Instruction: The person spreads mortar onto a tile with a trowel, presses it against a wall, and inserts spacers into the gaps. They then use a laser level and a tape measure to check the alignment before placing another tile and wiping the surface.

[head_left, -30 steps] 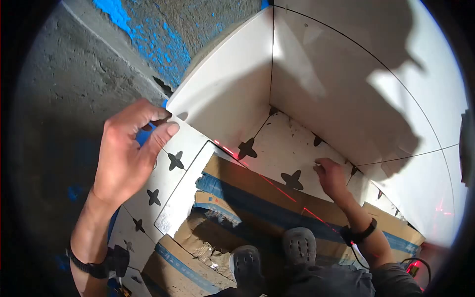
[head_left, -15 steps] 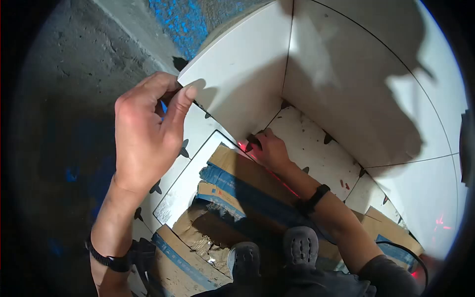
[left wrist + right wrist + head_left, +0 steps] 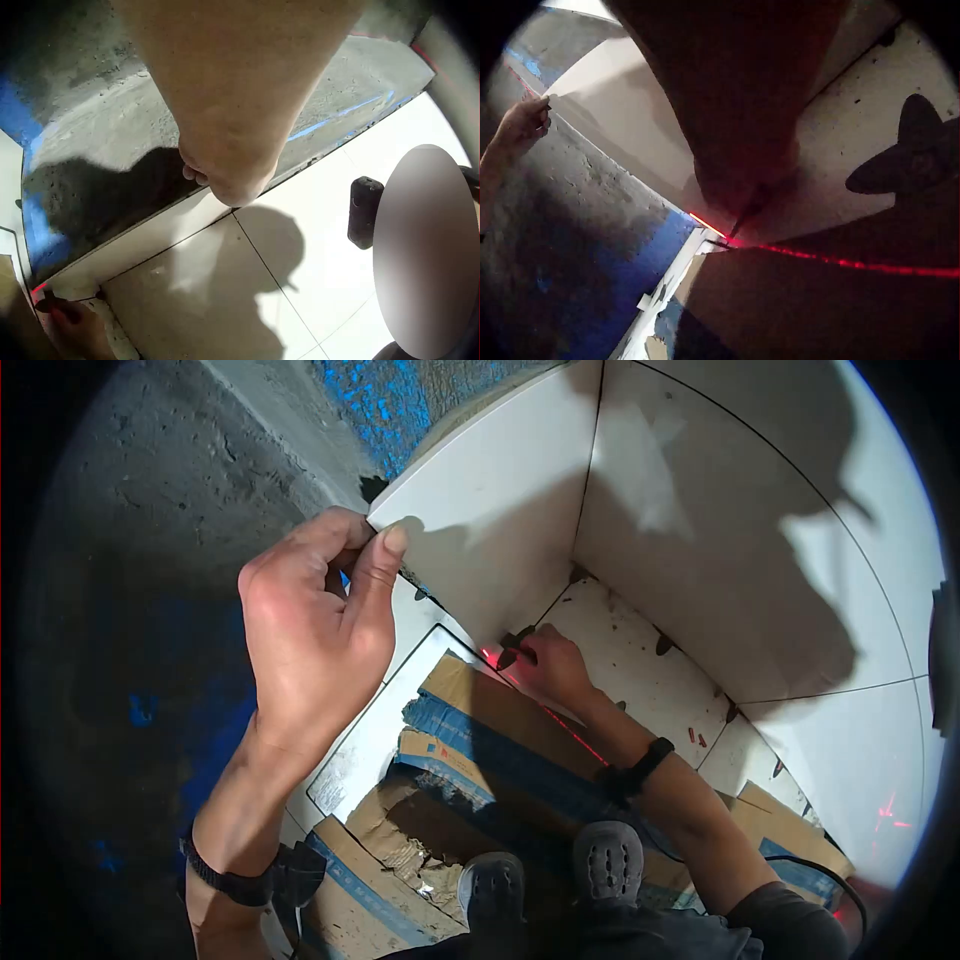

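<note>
In the head view, my left hand (image 3: 315, 625) pinches the near top corner of an upright white wall tile (image 3: 490, 480), its thumb on the tile's inner face. The left wrist view has these fingertips (image 3: 238, 196) at the tile's edge. Down at the tile's foot, my right hand (image 3: 560, 670) grips a black four-lobed tile-levelling clip (image 3: 515, 648), partly covered by its fingers. A dark pointed part (image 3: 748, 211) shows below that hand in the right wrist view, next to the red laser line (image 3: 817, 259).
White floor tiles (image 3: 640, 630) bear several dark clips. Cardboard (image 3: 470, 685) with blue bands covers the floor around two grey shoes (image 3: 608, 860). A black cable (image 3: 825, 868) curves at lower right. Rough grey concrete (image 3: 190, 490) lies at the left, and another white wall rises at the right.
My right hand has moved left from over the floor tiles to the clip at the tile's foot and taken hold of it. The left hand appears farther right and keeps its pinch.
</note>
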### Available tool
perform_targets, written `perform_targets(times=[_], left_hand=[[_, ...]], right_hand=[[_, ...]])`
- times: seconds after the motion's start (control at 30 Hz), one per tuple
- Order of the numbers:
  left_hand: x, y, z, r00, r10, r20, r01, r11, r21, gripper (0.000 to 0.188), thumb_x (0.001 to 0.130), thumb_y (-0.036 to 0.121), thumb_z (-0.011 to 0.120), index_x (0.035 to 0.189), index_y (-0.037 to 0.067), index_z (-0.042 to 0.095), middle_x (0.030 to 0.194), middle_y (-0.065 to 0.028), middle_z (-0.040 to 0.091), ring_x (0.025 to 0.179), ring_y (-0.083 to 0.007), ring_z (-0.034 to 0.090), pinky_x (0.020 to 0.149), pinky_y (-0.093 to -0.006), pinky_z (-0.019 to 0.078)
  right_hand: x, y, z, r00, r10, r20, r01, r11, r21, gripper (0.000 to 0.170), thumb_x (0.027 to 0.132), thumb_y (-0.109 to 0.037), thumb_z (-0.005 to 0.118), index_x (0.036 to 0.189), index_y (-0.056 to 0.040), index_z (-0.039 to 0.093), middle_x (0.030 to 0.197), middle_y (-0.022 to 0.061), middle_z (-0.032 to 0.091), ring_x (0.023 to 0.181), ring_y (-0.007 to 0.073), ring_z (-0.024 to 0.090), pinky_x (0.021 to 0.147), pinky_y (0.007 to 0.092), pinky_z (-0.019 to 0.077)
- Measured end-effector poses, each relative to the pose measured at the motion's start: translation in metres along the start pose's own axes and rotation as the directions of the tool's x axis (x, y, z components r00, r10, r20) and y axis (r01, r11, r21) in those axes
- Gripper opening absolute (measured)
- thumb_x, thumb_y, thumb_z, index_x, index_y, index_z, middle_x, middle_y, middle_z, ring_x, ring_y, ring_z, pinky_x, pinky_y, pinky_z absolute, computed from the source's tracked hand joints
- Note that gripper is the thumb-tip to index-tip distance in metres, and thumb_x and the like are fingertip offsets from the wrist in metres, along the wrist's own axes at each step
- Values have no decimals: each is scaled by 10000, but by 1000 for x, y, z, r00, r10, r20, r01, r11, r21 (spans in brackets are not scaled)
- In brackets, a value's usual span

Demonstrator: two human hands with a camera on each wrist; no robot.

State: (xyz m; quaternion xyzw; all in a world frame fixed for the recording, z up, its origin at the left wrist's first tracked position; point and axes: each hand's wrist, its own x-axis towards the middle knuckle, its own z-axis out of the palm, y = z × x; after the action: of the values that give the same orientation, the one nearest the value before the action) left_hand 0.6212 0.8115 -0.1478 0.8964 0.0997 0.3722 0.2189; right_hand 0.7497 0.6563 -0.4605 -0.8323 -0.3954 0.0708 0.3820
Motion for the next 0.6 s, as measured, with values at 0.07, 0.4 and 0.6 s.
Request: perform_targets(times=[0.07, 0.4, 0.6], left_hand=[[0, 6, -2, 1000, -14, 10, 14, 999, 50, 230, 923, 91, 756, 784, -44, 633, 621, -130, 550, 533, -187, 433, 520, -331, 388], [2, 4, 0, 1000, -12, -15, 12, 1000, 13, 214, 900, 51, 748, 760, -51, 623, 619, -143, 539, 529, -192, 424, 516, -337, 374], [3, 8, 0, 999, -37, -12, 37, 999, 22, 211, 886, 35, 742, 749, -55, 609, 603, -137, 518, 524, -181, 407, 512, -334, 365]], right_hand=[[1, 3, 0, 999, 12, 37, -11, 999, -35, 167, 855, -204, 725, 922, -52, 746, 946, 168, 666, 800, 382, 676, 722, 474, 550], [15, -1, 9, 997, 60, 49, -57, 996, -71, 152, 803, -214, 706, 861, -82, 755, 920, 146, 686, 826, 377, 675, 727, 459, 547], [17, 1, 10, 997, 56, 60, -53, 997, -59, 172, 806, -228, 700, 870, -82, 765, 927, 157, 686, 833, 379, 678, 740, 473, 551]])
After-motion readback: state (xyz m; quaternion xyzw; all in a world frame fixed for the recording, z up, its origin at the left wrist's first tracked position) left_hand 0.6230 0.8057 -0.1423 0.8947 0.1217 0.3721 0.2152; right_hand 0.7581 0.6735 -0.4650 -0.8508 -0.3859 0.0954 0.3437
